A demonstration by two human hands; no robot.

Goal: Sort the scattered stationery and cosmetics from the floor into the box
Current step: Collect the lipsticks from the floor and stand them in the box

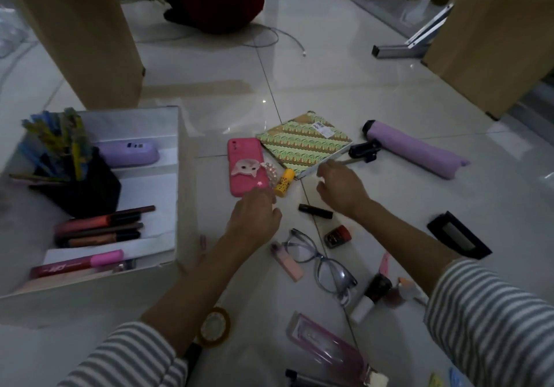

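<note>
Striped sleeves (491,320) frame our reach: our left hand (254,215) hovers over the near end of the pink phone (244,170), fingers relaxed and empty. Our right hand (341,188), equally slack, hangs beside the notebook (302,143). Both seem poised to choose the next stray off the floor (329,86) for the half-filled box (184,176) at left.

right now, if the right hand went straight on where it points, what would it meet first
Most likely the green patterned notebook, its near edge just past the right hand; height is unclear.
</note>
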